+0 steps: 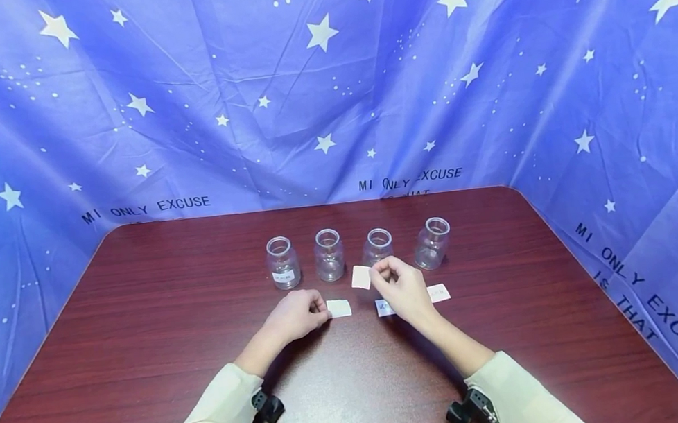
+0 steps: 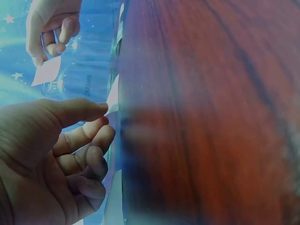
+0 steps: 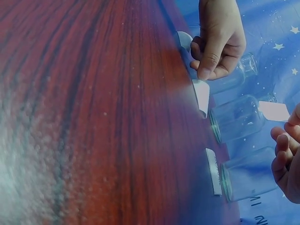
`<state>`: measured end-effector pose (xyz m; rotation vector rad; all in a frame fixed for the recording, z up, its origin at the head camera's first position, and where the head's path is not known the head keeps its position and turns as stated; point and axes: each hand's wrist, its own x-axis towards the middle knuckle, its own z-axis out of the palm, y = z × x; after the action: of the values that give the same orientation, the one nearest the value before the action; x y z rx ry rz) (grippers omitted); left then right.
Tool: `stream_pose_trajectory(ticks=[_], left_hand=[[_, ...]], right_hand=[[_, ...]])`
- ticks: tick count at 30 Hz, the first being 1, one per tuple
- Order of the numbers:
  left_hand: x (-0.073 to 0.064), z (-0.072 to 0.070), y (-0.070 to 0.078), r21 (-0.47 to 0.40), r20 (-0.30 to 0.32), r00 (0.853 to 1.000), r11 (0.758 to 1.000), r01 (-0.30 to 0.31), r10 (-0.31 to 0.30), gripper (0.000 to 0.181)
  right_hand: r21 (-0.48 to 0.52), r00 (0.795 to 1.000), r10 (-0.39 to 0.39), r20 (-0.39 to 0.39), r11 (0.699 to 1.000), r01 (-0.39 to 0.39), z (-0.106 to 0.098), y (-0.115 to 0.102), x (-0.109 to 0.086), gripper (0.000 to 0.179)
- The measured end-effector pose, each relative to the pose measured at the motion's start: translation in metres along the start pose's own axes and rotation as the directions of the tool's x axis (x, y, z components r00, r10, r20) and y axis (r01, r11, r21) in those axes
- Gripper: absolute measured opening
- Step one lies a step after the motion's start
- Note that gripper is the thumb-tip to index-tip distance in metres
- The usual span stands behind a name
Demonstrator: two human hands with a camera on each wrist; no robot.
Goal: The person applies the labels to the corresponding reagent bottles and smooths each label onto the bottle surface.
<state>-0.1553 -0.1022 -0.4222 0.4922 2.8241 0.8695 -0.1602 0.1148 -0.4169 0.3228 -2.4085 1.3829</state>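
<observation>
My right hand (image 1: 406, 293) pinches a small white label (image 1: 361, 276) by its right edge, raised above the table in front of the jars. That same label (image 3: 274, 111) hangs flat from thumb and fingertip in the right wrist view. Low over the tabletop, my left hand (image 1: 293, 314) pinches the left edge of a second white label (image 1: 339, 308). From the left wrist, this label (image 2: 113, 96) shows between thumb and forefinger. Beneath the right hand lie two more labels, one with writing (image 1: 384, 307) and one farther right (image 1: 439, 293), both partly hidden by it.
Behind the hands, a row of open glass jars stands upright. The leftmost jar (image 1: 283, 263) bears a written white label; beside it are a plain jar (image 1: 330, 258), one partly behind the right hand (image 1: 378, 243), and the rightmost jar (image 1: 433, 246). A starry blue curtain (image 1: 277, 107) surrounds the table (image 1: 167, 301).
</observation>
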Motion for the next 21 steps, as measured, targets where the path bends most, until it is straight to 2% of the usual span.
stream_pose_trajectory(ticks=[10,15,21], left_hand=[[-0.0005,-0.0025,-0.0025,-0.102,0.009,1.000,0.995,0.009,-0.008,0.008],[0.0000,-0.0045,-0.0031,-0.143,-0.011,1.000,0.990,-0.004,0.003,0.007],[0.0015,-0.0045,-0.0040,-0.182,-0.044,0.999,0.983,-0.021,0.013,0.008]], right_hand=[[-0.002,1.000,0.011,0.006,1.000,-0.011,0.0016,-0.0001,-0.0011,0.006],[-0.018,1.000,-0.004,0.011,1.000,0.004,0.0032,0.0003,-0.0016,0.007],[-0.081,1.000,-0.012,0.025,0.997,0.014,0.0053,0.0037,-0.0045,0.007]])
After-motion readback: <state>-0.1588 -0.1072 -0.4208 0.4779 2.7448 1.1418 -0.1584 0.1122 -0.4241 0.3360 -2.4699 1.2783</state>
